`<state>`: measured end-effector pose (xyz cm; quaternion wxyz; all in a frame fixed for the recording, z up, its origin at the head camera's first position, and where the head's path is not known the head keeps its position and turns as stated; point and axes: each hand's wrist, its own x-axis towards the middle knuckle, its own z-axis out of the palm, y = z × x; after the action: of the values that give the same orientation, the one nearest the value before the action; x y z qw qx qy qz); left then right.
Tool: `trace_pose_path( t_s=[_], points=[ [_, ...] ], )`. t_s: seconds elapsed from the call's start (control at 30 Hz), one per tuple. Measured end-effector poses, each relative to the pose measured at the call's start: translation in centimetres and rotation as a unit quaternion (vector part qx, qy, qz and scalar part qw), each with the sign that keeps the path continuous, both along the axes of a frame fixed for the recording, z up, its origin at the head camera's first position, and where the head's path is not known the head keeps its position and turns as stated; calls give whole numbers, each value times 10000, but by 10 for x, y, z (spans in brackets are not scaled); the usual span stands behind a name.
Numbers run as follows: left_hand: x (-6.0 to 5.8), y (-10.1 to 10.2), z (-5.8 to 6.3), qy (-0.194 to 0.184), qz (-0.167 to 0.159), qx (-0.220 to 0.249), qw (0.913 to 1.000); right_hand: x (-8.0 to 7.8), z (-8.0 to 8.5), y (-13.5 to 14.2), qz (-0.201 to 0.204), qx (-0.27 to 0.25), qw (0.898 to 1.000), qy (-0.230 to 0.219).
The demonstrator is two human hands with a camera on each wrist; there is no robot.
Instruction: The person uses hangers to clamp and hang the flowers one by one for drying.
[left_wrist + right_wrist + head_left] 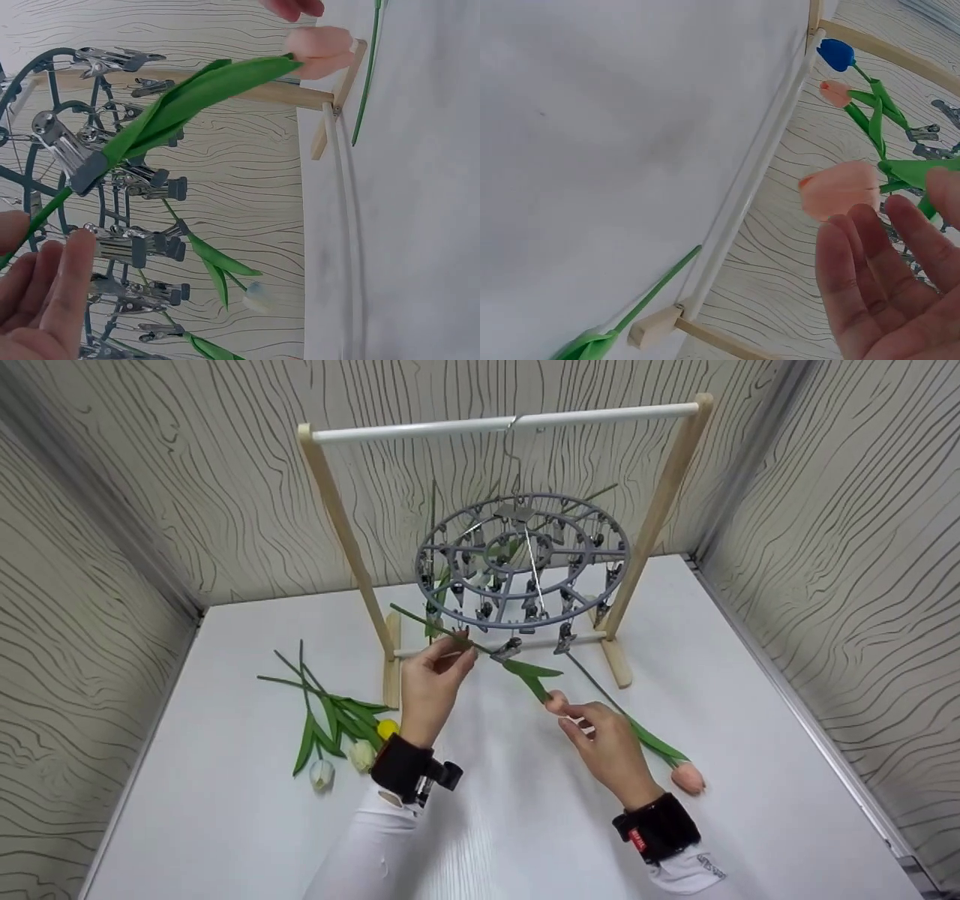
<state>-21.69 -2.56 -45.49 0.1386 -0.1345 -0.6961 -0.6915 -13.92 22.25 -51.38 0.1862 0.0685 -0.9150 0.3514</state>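
A pink tulip (556, 702) slants below the front of a round grey clip hanger (521, 625). A metal clip (71, 154) is clamped on its green stem just behind the leaves. My left hand (433, 682) pinches that stem near its bare end, between thumb and fingers, under the hanger's rim. Close by the bloom is my right hand (611, 746), fingers loosely bent. The left wrist view shows a small gap between those fingertips and the petals. In the right wrist view, the bloom (841, 191) lies just beyond the fingers.
A wooden stand (341, 521) with a white top bar (420, 430) carries the hanger. Blue (835, 55) and other tulips hang from clips behind. White tulips (322, 774) and a yellow bloom (388, 728) lie left. Another pink tulip (688, 778) lies right.
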Motion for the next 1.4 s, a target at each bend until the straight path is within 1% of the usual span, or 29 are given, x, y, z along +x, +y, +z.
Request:
trace_pose_path(
  t_s=[0.07, 0.17, 0.27, 0.4, 0.47, 0.53, 0.63, 0.7, 0.8, 0.9, 1.0, 1.13, 1.27, 1.4],
  points=[
    [2, -4, -6, -77, -49, 19, 10000, -1, -5, 8, -120, 155, 9998, -54],
    [7, -12, -18, -441, -90, -77, 9990, -3, -12, 24, -359, 500, 9980, -152],
    [14, -22, -33, -802, -93, -377, 9960, -7, -20, 43, -634, 866, 9938, -282],
    [24, -31, -54, -1060, -91, -756, 9914, -11, -28, 65, -956, 1196, 9876, -342],
    [30, -33, -63, -1216, -50, -854, 9889, -12, -32, 73, -1095, 1282, 9849, -397],
    [36, -34, -70, -1386, 0, -909, 9862, -13, -35, 80, -1219, 1386, 9814, -530],
    [45, -36, -80, -1615, 39, -903, 9827, -13, -39, 87, -1364, 1451, 9762, -858],
    [50, -36, -86, -1688, 25, -902, 9815, -12, -42, 90, -1411, 1485, 9729, -1071],
    [57, -34, -91, -1719, 9, -912, 9809, -11, -44, 92, -1375, 1545, 9701, -1267],
    [63, -32, -94, -1795, 19, -917, 9795, -10, -46, 94, -1272, 1625, 9682, -1417],
    [68, -29, -95, -1923, 50, -897, 9772, -9, -46, 92, -1206, 1604, 9663, -1609],
    [75, -26, -94, -1989, 51, -827, 9765, -4, -42, 88, -1190, 1446, 9664, -1763],
    [83, -24, -92, -2004, 8, -731, 9770, 8, -35, 80, -1172, 1338, 9675, -1797],
    [93, -21, -90, -1997, -103, -689, 9774, 25, -25, 68, -1176, 1263, 9646, -1992]
  ],
)
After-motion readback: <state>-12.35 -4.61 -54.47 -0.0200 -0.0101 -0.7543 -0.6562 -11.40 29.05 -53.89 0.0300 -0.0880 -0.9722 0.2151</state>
